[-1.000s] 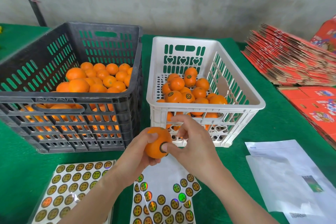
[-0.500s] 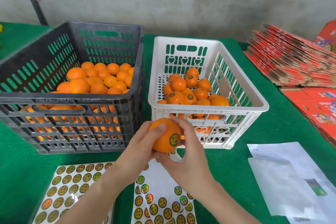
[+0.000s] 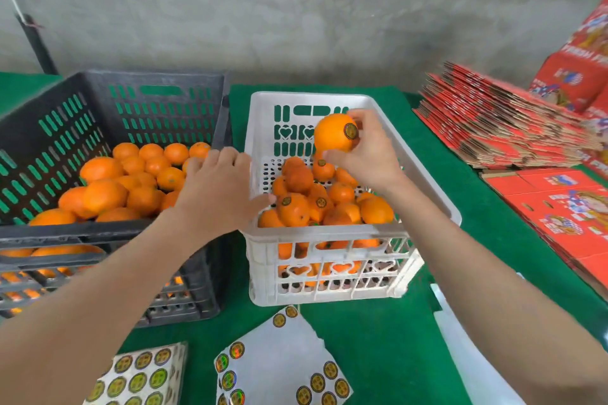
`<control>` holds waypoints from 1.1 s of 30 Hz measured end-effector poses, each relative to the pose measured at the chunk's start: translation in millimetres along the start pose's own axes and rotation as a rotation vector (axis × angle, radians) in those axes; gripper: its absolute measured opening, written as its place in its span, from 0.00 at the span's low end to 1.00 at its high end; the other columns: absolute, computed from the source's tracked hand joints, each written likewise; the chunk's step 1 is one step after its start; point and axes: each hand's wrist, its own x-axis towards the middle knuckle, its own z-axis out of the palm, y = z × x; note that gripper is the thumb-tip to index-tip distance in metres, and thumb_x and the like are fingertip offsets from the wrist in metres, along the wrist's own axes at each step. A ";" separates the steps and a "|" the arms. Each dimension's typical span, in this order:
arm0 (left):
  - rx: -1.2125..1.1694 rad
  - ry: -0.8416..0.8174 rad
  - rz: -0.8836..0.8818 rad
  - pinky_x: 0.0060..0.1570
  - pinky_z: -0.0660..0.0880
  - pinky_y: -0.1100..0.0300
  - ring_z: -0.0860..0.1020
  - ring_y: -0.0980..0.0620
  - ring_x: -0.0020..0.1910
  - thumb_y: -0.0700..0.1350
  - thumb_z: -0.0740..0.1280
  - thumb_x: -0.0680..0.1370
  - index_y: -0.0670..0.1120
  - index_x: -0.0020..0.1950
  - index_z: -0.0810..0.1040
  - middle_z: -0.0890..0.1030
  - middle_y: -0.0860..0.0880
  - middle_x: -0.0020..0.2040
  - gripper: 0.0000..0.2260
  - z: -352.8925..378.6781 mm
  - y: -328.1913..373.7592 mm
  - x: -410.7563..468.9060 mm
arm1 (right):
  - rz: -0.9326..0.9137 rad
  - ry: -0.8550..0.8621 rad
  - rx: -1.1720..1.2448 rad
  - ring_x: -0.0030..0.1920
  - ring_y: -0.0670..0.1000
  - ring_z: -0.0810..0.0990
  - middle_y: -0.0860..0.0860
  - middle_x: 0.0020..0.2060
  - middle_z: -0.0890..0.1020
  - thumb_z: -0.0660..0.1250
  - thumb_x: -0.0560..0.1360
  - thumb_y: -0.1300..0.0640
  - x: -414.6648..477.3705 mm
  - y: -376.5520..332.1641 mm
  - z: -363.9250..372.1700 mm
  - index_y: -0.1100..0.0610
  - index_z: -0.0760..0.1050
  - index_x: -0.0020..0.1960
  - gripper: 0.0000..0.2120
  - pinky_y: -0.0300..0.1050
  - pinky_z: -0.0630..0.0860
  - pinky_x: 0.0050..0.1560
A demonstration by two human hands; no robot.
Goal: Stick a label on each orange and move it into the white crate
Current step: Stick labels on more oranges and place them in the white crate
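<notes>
Raised from the near sheets, the round labelled orange (image 3: 330, 133) hangs over the slotted white crate (image 3: 329, 234), gripped by the right hand (image 3: 371, 154); the left hand (image 3: 215, 189) is relaxed and empty above the black crate (image 3: 98, 235) rim.

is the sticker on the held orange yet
On: a round gold-and-black sticker sits on the orange the right hand grips above the white plastic crate.

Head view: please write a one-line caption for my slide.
Right hand holds a labelled orange over the white crate; left hand reaches over the black crate.
</notes>
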 end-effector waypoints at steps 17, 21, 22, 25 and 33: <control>0.020 -0.008 0.135 0.63 0.59 0.49 0.67 0.48 0.59 0.64 0.63 0.72 0.50 0.63 0.71 0.72 0.50 0.58 0.25 9.8 4.0 1.0 | 0.248 -0.598 -1.077 0.74 0.65 0.53 0.61 0.75 0.53 0.60 0.76 0.61 92.2 137.2 46.5 0.56 0.52 0.76 0.31 0.62 0.59 0.70; -0.127 -0.021 0.103 0.62 0.57 0.51 0.67 0.50 0.59 0.62 0.64 0.73 0.50 0.61 0.73 0.72 0.51 0.58 0.23 3.7 5.4 -0.5 | 0.076 -0.450 -0.837 0.71 0.63 0.59 0.62 0.71 0.61 0.66 0.74 0.56 94.9 86.4 64.9 0.57 0.58 0.73 0.32 0.59 0.61 0.70; -0.243 -0.004 0.081 0.62 0.57 0.52 0.67 0.51 0.60 0.62 0.65 0.73 0.51 0.61 0.74 0.72 0.51 0.58 0.21 1.1 4.3 -1.4 | 0.024 -0.416 -0.737 0.70 0.61 0.63 0.61 0.70 0.65 0.66 0.73 0.58 95.3 69.4 70.2 0.58 0.61 0.72 0.29 0.56 0.64 0.68; -0.680 0.071 0.021 0.59 0.66 0.61 0.71 0.56 0.57 0.53 0.68 0.76 0.49 0.59 0.77 0.76 0.51 0.58 0.14 -12.4 -14.7 -7.3 | -0.178 -0.300 -0.488 0.68 0.57 0.68 0.58 0.67 0.71 0.67 0.74 0.60 82.6 11.1 82.9 0.59 0.68 0.69 0.24 0.48 0.64 0.67; -0.318 -0.100 -0.234 0.58 0.73 0.54 0.78 0.44 0.57 0.38 0.62 0.77 0.43 0.57 0.80 0.82 0.44 0.56 0.12 -26.4 -197.6 -11.0 | -0.534 -0.369 -0.146 0.54 0.53 0.79 0.54 0.52 0.82 0.68 0.73 0.61 54.2 -133.9 153.0 0.60 0.78 0.55 0.11 0.38 0.69 0.52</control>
